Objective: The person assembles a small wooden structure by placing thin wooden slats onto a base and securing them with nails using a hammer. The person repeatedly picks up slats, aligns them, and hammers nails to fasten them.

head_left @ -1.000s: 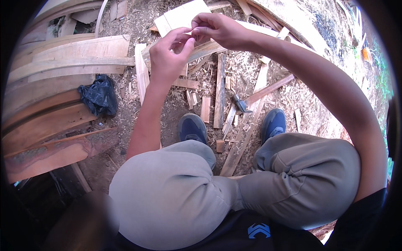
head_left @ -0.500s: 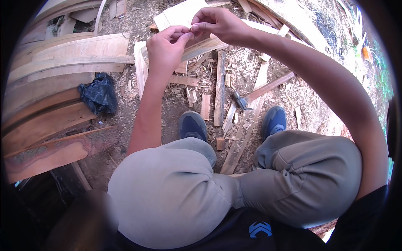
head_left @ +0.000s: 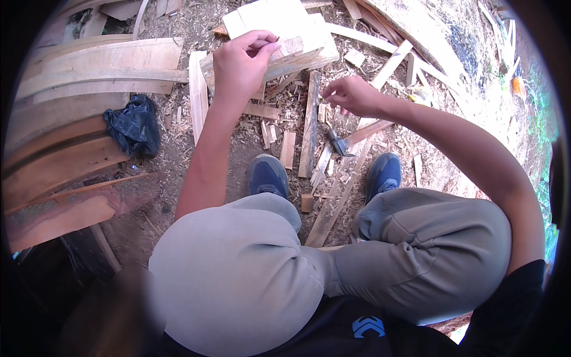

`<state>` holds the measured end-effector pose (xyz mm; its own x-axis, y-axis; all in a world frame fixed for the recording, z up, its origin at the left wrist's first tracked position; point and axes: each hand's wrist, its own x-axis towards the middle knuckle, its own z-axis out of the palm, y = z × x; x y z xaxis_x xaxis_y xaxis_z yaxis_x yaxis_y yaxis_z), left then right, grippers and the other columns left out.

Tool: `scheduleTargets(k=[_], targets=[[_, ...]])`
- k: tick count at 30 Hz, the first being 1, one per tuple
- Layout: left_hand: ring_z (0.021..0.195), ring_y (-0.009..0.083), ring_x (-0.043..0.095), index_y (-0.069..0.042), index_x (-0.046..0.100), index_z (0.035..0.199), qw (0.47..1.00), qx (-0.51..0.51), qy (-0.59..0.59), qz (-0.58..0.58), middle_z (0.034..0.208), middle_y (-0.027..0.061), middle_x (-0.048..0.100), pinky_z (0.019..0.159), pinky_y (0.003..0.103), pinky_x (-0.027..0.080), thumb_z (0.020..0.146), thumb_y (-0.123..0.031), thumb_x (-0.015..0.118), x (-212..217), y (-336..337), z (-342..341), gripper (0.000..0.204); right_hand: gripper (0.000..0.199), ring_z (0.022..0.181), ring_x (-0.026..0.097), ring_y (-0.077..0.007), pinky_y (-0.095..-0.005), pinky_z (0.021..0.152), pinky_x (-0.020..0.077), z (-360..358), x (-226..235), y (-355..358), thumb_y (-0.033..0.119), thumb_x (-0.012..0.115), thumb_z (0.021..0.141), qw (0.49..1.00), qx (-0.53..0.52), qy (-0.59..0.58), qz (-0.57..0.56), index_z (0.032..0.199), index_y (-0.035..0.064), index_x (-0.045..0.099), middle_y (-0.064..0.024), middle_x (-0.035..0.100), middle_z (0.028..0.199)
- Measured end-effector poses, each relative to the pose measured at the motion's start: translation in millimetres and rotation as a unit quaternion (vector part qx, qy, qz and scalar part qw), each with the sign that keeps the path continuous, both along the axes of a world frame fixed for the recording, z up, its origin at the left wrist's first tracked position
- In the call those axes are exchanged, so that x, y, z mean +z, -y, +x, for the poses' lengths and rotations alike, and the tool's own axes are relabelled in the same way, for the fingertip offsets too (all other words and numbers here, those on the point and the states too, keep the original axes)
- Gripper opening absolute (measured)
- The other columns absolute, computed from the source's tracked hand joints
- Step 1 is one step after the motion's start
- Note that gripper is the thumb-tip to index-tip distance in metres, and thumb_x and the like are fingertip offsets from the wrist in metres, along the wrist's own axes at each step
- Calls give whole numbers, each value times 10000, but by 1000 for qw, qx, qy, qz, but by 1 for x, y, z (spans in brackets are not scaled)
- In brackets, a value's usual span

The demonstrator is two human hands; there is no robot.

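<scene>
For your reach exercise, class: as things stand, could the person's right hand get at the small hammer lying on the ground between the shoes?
Probably yes. The right hand hangs just above the hammer, with only wood scraps and sawdust around it; nothing covers it, and the left hand is off at the wood block.

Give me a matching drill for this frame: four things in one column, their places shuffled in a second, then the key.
1. left hand
2. right hand
3. black bag
4. hatchet

A. on the ground between the shoes
B. crumpled beside the curved planks at left
C. on the pale wood block
D. lifted above the chips, fingers pinched

Pairs: 1-C, 2-D, 3-B, 4-A
</scene>
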<state>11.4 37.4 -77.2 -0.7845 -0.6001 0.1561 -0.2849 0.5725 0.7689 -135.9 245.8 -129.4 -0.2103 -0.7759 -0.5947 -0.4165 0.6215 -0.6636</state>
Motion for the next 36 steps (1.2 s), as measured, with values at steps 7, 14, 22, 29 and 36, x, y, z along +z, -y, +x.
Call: scheduleTargets(k=[7,14,22,29,36], targets=[[801,92,714,-69,786,1061,1000,4,11,6,896,44,779,740,248,558,909,-193,789,8,8,8,196,163,724,717,-162,-264,560,600,-24,11,22,201,651,994,847,101,-314,-418,1120,140,733,-71,742,940],[820,85,703,-36,769,1088,998,-7,19,54,906,39,763,741,229,553,928,-158,775,11,9,3,201,229,1094,663,-229,-385,952,567,-31,47,65,269,747,930,771,152,-389,-480,1125,152,774,-52,713,1147],[851,99,712,-6,734,1106,994,-26,18,104,926,53,750,758,234,570,937,-112,762,13,17,-3,201,162,1042,646,-214,-362,951,550,-33,44,76,203,739,924,748,231,-415,-464,1066,134,776,-33,699,1082],[906,156,736,26,705,1101,989,-17,-18,144,992,109,759,787,272,596,948,-105,747,10,26,-3,206,174,1092,597,-262,-442,968,449,-27,67,78,253,630,955,799,237,-381,-400,918,120,737,-56,678,1093],[921,227,759,42,637,1181,972,-25,-113,204,1040,175,759,771,296,615,981,-109,694,32,23,1,257,166,1093,606,-275,-464,980,454,-22,79,68,284,727,918,788,135,-374,-470,1027,162,750,-63,655,1177]])
